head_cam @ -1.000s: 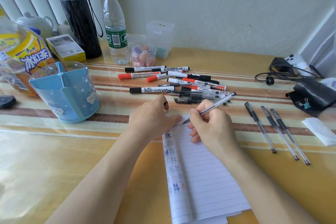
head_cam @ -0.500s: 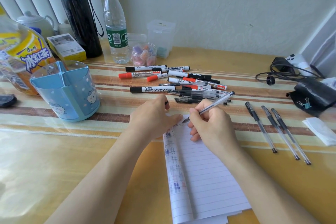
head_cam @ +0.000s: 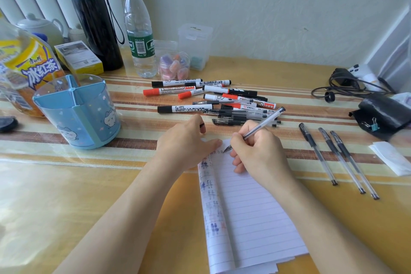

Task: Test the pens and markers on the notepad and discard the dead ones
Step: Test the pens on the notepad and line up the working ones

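A lined notepad (head_cam: 251, 207) lies open on the table, with small ink marks down its curled left edge. My right hand (head_cam: 260, 151) grips a clear gel pen (head_cam: 264, 122), whose tip touches the top of the page beside fresh marks. My left hand (head_cam: 184, 142) rests at the pad's top left corner with its thumb on the paper. Its fingers curl round a small dark piece, apparently the pen's cap (head_cam: 201, 125). A pile of whiteboard markers and gel pens (head_cam: 213, 100) lies just beyond my hands. Three capped gel pens (head_cam: 333, 153) lie side by side to the right.
A blue divided pen holder (head_cam: 75, 115) stands at the left. Behind it are a tea bottle (head_cam: 29, 73), a black flask (head_cam: 95, 24), a water bottle (head_cam: 140, 35) and small plastic jars (head_cam: 175, 66). A cable (head_cam: 347, 89), a black pouch (head_cam: 384, 113) and folded paper (head_cam: 393, 158) are at the right.
The pen's rear end has tipped slightly to the left while its tip stays at the top of the page. Both hands are otherwise where they were.
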